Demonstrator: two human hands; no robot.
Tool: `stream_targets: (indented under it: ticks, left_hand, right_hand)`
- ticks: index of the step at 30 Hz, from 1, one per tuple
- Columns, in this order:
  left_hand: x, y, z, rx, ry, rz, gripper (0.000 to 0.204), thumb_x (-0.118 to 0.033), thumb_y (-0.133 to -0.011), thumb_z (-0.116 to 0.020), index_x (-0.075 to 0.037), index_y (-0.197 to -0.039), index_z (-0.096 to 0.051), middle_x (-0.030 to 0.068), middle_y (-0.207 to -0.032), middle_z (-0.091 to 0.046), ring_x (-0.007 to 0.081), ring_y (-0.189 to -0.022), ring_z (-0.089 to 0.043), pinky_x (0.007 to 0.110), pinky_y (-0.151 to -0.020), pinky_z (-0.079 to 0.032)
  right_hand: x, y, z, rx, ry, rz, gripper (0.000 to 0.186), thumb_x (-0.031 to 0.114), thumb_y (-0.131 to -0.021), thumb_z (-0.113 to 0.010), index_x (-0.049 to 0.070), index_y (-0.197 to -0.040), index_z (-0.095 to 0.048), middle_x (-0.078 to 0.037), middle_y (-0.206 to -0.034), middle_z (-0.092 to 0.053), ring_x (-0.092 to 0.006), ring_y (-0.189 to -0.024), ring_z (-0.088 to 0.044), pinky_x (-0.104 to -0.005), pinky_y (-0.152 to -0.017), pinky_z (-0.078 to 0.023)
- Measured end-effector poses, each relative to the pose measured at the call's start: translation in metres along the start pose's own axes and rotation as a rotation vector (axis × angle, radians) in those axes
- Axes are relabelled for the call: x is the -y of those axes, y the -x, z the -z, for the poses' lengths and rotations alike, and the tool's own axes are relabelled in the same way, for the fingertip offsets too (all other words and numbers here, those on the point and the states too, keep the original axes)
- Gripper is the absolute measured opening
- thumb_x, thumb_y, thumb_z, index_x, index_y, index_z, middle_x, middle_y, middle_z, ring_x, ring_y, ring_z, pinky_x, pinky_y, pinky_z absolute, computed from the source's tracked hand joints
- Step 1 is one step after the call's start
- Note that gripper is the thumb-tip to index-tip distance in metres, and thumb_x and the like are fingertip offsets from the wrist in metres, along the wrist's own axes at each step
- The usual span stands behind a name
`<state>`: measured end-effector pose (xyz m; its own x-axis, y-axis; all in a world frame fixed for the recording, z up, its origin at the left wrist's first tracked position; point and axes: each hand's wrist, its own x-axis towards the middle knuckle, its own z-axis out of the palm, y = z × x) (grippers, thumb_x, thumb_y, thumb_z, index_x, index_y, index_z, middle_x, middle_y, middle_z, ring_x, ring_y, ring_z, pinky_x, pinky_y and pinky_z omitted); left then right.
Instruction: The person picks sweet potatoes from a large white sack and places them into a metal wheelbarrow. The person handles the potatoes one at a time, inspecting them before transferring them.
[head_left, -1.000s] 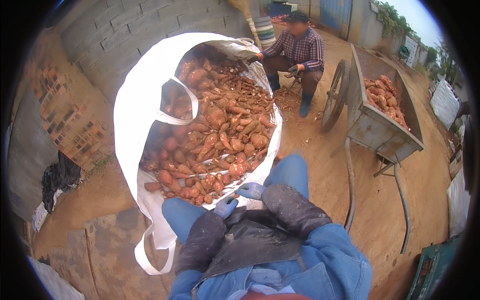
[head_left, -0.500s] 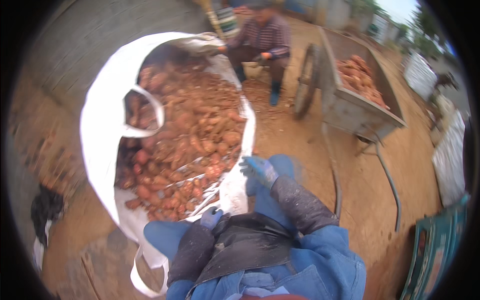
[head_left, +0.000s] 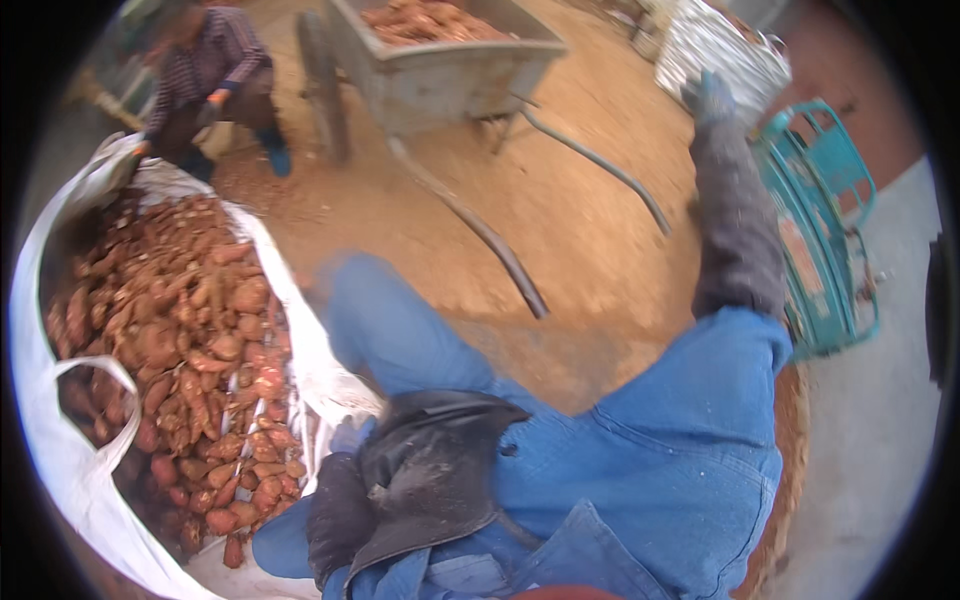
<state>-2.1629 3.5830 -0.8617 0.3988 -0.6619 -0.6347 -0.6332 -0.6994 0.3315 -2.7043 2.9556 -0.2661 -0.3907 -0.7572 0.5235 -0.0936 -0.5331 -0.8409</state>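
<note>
My right arm reaches out to the far right. Its blue-gloved hand [head_left: 713,97] looks open, fingers apart and nothing visible in it, in front of a silvery white sack [head_left: 735,55]. From this view I cannot tell whether it touches the sack. My left hand [head_left: 350,436], also gloved, rests low by my lap at the near edge of a large white bulk bag [head_left: 318,365]; its fingers are blurred and partly hidden. Reddish-brown sweet potatoes [head_left: 195,370] fill the bag, and a loop handle [head_left: 122,440] hangs over them.
Beside my right arm stand green plastic crates [head_left: 815,235]. A metal handcart [head_left: 450,85] holds more sweet potatoes [head_left: 430,22], its two handles pointing toward me. Another person [head_left: 215,75] sits beyond the bag, one hand at its rim. A grey wall or slab [head_left: 860,430] lies right.
My view has swung right, so the bag and cart now sit further left. My right hand has gone from beside my knee and the bag to the far right. My left hand stays low.
</note>
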Motion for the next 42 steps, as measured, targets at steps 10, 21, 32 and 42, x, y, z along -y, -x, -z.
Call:
stream_targets:
  ticks: [10, 21, 32, 42]
  left_hand:
    - [-0.049, 0.072, 0.061, -0.295, 0.245, 0.165, 0.085, -0.067, -0.081, -0.061, -0.004, -0.139, -0.056, 0.0232, -0.133, -0.062, 0.0384, -0.123, -0.059, 0.049, -0.105, -0.043]
    - [-0.077, 0.107, 0.084, -0.123, 0.175, 0.336, 0.073, -0.051, -0.074, -0.074, -0.004, -0.129, -0.064, 0.0216, -0.124, -0.069, 0.0340, -0.121, -0.065, 0.047, -0.103, -0.048]
    - [0.003, 0.062, 0.073, -0.442, 0.342, 0.220, 0.040, -0.026, -0.085, -0.064, -0.009, -0.120, -0.072, 0.0190, -0.118, -0.072, 0.0372, -0.117, -0.066, 0.044, -0.101, -0.051]
    - [0.017, 0.139, 0.142, -0.677, 0.470, 0.299, 0.046, -0.038, -0.083, -0.070, -0.009, -0.118, -0.074, 0.0184, -0.116, -0.073, 0.0345, -0.113, -0.068, 0.044, -0.100, -0.051]
  right_hand:
    - [-0.257, 0.332, -0.122, 1.237, 0.415, -0.895, 0.056, 0.049, -0.095, -0.062, 0.006, -0.131, -0.062, -0.018, -0.095, -0.069, -0.0241, -0.080, -0.068, -0.0417, -0.063, -0.055]
    - [-0.279, 0.337, -0.135, 1.055, 0.610, -0.679, 0.057, 0.045, -0.094, -0.065, -0.004, -0.120, -0.069, -0.017, -0.101, -0.074, -0.0250, -0.085, -0.070, -0.0377, -0.075, -0.055]
    - [-0.273, 0.343, -0.128, 1.002, 0.429, -0.732, 0.045, 0.044, -0.095, -0.063, 0.001, -0.107, -0.071, -0.015, -0.075, -0.068, -0.0252, -0.059, -0.064, -0.0398, -0.053, -0.050]
    - [-0.282, 0.341, -0.130, 0.988, 0.472, -0.713, 0.048, 0.042, -0.094, -0.063, -0.002, -0.110, -0.071, -0.017, -0.088, -0.071, -0.0285, -0.073, -0.069, -0.0402, -0.065, -0.055]
